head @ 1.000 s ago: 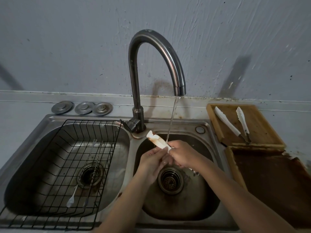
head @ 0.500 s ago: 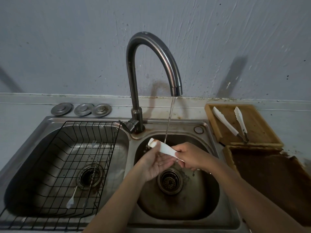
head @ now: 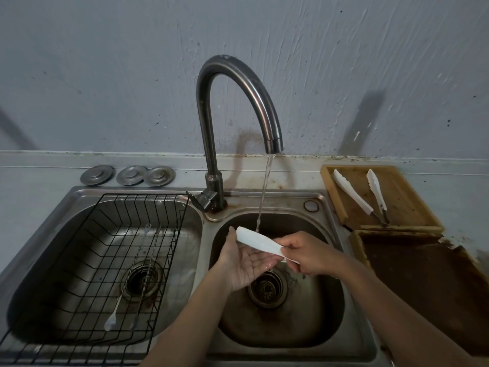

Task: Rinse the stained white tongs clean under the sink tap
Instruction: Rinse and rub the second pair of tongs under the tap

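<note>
The white tongs (head: 258,241) lie across the right sink basin (head: 312,324), tip pointing left, under the thin water stream (head: 264,192) from the curved tap (head: 238,83). The stream hits the tongs near the tip. My right hand (head: 308,256) pinches the tongs at their middle and hides the handle end. My left hand (head: 242,263) is open, palm up and wet, cupped just under the white blade, its fingertips by the tip. No stain shows on the visible blade.
A second pair of white tongs (head: 370,197) lies on a wooden tray (head: 407,207) right of the sink; a dark brown board (head: 423,284) sits in front of it. The left basin holds a black wire rack (head: 105,260) with long utensils. Three metal plugs (head: 127,175) rest behind.
My left hand has opened from a rubbing grip to a flat palm under the blade. The tongs slid left so the stream strikes near the tip; the brown stain seen earlier no longer shows.
</note>
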Available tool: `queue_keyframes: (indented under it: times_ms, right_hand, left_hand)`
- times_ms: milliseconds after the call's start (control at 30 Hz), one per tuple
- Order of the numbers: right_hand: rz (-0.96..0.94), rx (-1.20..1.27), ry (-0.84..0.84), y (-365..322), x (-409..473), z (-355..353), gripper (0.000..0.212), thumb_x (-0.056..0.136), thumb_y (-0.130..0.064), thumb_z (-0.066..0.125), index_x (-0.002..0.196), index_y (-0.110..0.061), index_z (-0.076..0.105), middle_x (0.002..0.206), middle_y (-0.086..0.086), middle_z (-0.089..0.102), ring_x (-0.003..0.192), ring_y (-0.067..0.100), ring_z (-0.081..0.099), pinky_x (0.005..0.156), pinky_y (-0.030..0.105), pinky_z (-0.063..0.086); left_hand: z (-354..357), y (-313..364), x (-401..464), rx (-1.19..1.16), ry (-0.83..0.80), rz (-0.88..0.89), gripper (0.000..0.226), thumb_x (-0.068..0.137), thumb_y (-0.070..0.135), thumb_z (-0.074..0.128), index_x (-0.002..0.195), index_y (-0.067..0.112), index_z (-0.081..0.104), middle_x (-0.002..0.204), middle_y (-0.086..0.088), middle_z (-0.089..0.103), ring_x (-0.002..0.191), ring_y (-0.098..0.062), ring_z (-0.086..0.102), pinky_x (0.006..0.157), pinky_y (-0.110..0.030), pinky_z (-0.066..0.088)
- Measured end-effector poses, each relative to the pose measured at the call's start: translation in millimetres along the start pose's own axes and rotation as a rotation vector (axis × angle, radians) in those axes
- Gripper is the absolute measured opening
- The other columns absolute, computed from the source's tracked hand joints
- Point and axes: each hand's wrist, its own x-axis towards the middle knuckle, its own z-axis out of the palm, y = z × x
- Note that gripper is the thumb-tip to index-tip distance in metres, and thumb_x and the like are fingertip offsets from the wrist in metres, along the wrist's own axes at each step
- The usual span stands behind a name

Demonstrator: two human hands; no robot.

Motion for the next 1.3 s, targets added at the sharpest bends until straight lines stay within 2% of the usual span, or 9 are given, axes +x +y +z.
queue_keyframes:
  times_ms: [167,400,567,733,900,1033,1133,1200,1300]
  right_hand:
    - [-0.006,-0.021,0.006,1.6,0.5,-0.8,0.034,0.097,-0.015,0.039,0.122,-0.025,0.06,0.051,0.0,0.052,0.037,0.006,0.042,0.042,0.021,0.037]
    - [-0.025,-0.028,0.028,5.9,0.9,0.9,0.038,0.097,-0.014,0.04,0.131,-0.025,0.053,0.052,0.0,0.053,0.039,0.006,0.043,0.044,0.02,0.039]
    - [-0.024,-0.042,0.03,7.5,-0.5,0.0,0.037,0.097,-0.014,0.039,0.13,-0.025,0.054,0.052,0.0,0.052,0.039,0.005,0.043,0.043,0.018,0.038]
    - [-0.037,-0.124,0.075,10.8,-4.5,3.6,0.038,0.098,-0.016,0.041,0.134,-0.023,0.049,0.058,-0.005,0.056,0.048,0.001,0.051,0.055,0.017,0.041]
    - [-0.065,-0.326,0.243,10.4,-8.0,11.6,0.044,0.098,-0.022,0.042,0.141,-0.03,0.037,0.086,-0.009,0.06,0.063,0.001,0.053,0.057,0.019,0.043]
    - [-0.129,-0.654,0.291,7.7,-8.1,14.2,0.051,0.098,-0.021,0.039,0.146,-0.033,0.023,0.102,0.001,0.065,0.078,0.013,0.06,0.067,0.028,0.049]
    - [-0.169,-0.733,0.29,6.9,-5.2,19.2,0.058,0.097,-0.016,0.042,0.147,-0.031,0.018,0.106,0.001,0.064,0.087,0.016,0.062,0.07,0.027,0.049]
    - [-0.231,-0.779,0.345,6.2,-7.6,20.6,0.057,0.094,-0.014,0.047,0.146,-0.025,0.026,0.11,0.0,0.063,0.093,0.015,0.062,0.073,0.025,0.049]
    - [-0.486,-0.792,0.701,14.4,-14.5,18.4,0.043,0.081,-0.013,0.059,0.124,-0.016,0.058,0.108,0.001,0.07,0.098,0.017,0.067,0.082,0.033,0.055]
  left_hand:
    - [11.2,-6.5,-1.8,0.175,0.01,0.033,0.042,0.088,0.033,0.058,0.101,-0.007,0.06,0.081,-0.023,0.073,0.065,-0.023,0.074,0.058,-0.027,0.061]
    - [5.8,-2.4,-2.0,-0.002,-0.009,-0.002,0.088,0.088,0.067,0.023,0.108,-0.012,0.057,0.095,-0.031,0.07,0.076,-0.036,0.073,0.056,-0.035,0.061]
    - [7.3,-6.3,-2.7,0.094,-0.036,0.001,0.051,0.096,0.037,0.039,0.107,-0.011,0.056,0.085,-0.028,0.072,0.071,-0.029,0.074,0.055,-0.03,0.06]
    - [1.7,-1.6,-3.5,0.17,-0.032,0.005,0.022,0.096,0.009,0.044,0.106,-0.009,0.055,0.084,-0.025,0.072,0.07,-0.026,0.074,0.064,-0.03,0.061]
    - [-9.9,11.5,4.7,-0.041,0.107,0.173,0.028,0.094,0.006,0.048,0.116,-0.01,0.054,0.085,-0.023,0.072,0.067,-0.024,0.074,0.063,-0.031,0.06]
    - [-4.4,13.7,2.9,0.028,0.117,0.227,0.03,0.092,0.021,0.055,0.111,-0.003,0.058,0.09,-0.021,0.072,0.073,-0.024,0.074,0.056,-0.031,0.061]
    - [0.1,13.0,4.1,0.041,0.166,0.273,0.027,0.092,0.019,0.056,0.111,-0.001,0.055,0.102,-0.024,0.065,0.085,-0.03,0.07,0.057,-0.033,0.061]
    - [0.6,13.9,4.9,0.045,0.178,0.303,0.022,0.092,0.016,0.054,0.106,-0.001,0.055,0.103,-0.023,0.064,0.088,-0.031,0.068,0.057,-0.034,0.061]
    - [-1.6,16.0,7.8,0.042,0.159,0.367,0.018,0.093,0.013,0.053,0.102,-0.002,0.056,0.094,-0.019,0.065,0.085,-0.03,0.067,0.061,-0.035,0.062]
